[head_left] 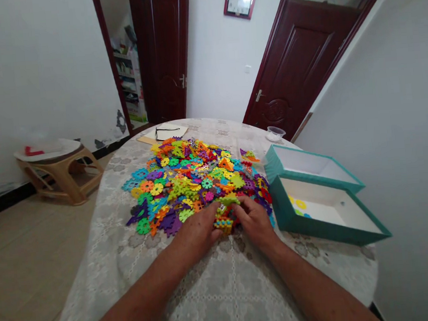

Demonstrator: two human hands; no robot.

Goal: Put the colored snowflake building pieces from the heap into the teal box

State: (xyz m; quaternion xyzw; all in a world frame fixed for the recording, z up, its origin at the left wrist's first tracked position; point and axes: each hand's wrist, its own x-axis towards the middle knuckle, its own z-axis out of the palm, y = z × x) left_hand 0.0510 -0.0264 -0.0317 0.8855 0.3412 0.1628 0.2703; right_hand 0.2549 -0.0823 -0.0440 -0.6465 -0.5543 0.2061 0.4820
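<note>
From here I have the left hand (200, 226) and right hand (255, 220) both with their grip pinching 1 yellow-green toothed piece (228, 200) between them, over the near edge of the colourful pile (181, 188) on the desk (225, 289), beside 2 teal trays (328, 231).

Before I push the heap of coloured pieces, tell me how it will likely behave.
The heap will probably spread and shed pieces rather than slide as one, since they lie loosely overlapped. Some may snag on neighbours, as many have notched edges, like the green disc at its near left. Each piece looks thin, so probably light.
</note>
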